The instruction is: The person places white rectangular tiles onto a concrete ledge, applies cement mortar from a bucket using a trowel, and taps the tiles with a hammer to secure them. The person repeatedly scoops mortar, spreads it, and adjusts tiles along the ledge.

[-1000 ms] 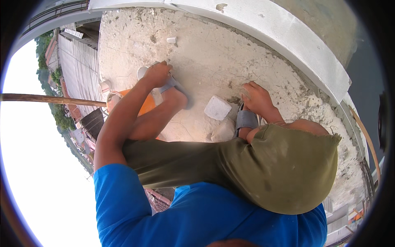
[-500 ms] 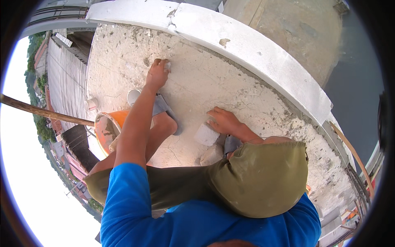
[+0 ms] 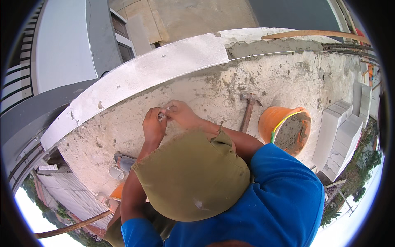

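My left hand (image 3: 154, 126) and my right hand (image 3: 183, 115) meet in front of my raised knee, above the rough pale concrete surface. Their fingertips pinch a small whitish piece (image 3: 166, 109) between them. Most of it is hidden by the fingers, so its kind does not show. Beyond the hands curves a row of white blocks (image 3: 156, 61). A hammer (image 3: 249, 108) with a wooden handle lies to the right of my right hand.
At the right stand an orange bucket (image 3: 266, 121) with grey mortar and stacked pale blocks (image 3: 343, 131). A white cup (image 3: 116, 172) and another orange bucket (image 3: 117, 192) are at lower left. A thin string (image 3: 271, 54) runs past the end of the block row, near a wooden strip (image 3: 317, 33).
The view has swung to the right. My hands, apart before, have come together; the left brought a small whitish piece from the floor, the right left a pale block's side.
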A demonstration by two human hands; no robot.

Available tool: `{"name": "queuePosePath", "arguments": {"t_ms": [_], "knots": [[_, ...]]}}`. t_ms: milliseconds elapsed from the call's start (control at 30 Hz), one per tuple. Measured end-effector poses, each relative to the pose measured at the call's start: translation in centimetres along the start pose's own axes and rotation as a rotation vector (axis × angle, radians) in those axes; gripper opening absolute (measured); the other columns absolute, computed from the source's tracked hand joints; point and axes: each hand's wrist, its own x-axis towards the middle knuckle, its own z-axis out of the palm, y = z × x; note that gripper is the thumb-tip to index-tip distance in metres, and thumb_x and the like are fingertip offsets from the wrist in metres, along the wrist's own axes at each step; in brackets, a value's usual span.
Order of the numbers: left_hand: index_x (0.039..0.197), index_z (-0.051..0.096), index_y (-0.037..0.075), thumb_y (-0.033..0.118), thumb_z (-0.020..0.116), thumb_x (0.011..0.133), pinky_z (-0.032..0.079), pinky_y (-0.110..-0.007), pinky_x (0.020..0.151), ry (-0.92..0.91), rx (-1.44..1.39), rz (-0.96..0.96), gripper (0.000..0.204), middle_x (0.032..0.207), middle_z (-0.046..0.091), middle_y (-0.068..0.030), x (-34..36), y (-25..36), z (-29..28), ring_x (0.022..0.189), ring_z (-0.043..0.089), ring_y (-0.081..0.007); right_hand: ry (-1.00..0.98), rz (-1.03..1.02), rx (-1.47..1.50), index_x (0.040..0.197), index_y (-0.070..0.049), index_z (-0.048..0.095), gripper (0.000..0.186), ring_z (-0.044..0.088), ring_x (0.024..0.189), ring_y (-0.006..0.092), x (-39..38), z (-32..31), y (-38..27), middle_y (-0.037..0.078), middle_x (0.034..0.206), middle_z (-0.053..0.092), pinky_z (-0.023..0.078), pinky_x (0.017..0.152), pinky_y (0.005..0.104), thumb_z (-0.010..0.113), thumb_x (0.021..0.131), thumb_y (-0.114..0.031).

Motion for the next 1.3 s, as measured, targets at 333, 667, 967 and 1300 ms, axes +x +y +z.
{"name": "queuePosePath", "arguments": {"t_ms": [333,667,967,1300], "knots": [[0.121,0.074,0.006,0.013,0.089,0.086,0.056,-0.044,0.093,-0.036,0.292,0.838,0.039,0.119,0.072,-0.0116,8.3,18.3,-2.5,0.111,0.066,-0.0328,0.635,-0.415,0.149,0.133,0.007,0.064,0.037,0.076,0.099,0.0208,-3.5,-17.9,-3.1,0.017,0.121,0.072,0.064,0.079,0.0322,0.075,0.099,0.002],[0.144,0.069,0.015,0.047,0.081,0.09,0.034,-0.057,0.127,-0.468,0.897,0.99,0.064,0.163,0.051,-0.0151,21.6,29.6,-2.7,0.161,0.032,-0.0409,0.884,-0.494,-0.128,0.131,-0.005,0.073,0.034,0.077,0.09,0.022,-1.6,-19.7,-6.5,0.012,0.112,0.075,0.059,0.079,0.0363,0.077,0.097,-0.007],[0.107,0.071,0.004,0.005,0.085,0.09,0.056,-0.035,0.063,-0.362,0.267,1.098,0.022,0.098,0.073,-0.012,14.6,26.5,-2.1,0.075,0.071,-0.0261,0.599,-0.312,0.33,0.128,0.002,0.067,0.03,0.077,0.094,0.0194,-6.0,-16.2,-1.0,0.014,0.109,0.077,0.065,0.084,0.0344,0.075,0.101,-0.008],[0.106,0.067,-0.001,0.045,0.041,0.118,0.05,-0.055,0.071,-0.494,0.104,-0.017,0.053,0.083,0.071,-0.0234,6.1,15.1,9.9,0.073,0.064,-0.0478,0.49,-0.221,0.282,0.117,-0.003,0.061,0.031,0.073,0.082,0.0156,-9.8,-9.8,-0.9,0.011,0.093,0.074,0.06,0.07,0.0341,0.062,0.114,-0.033]]}}
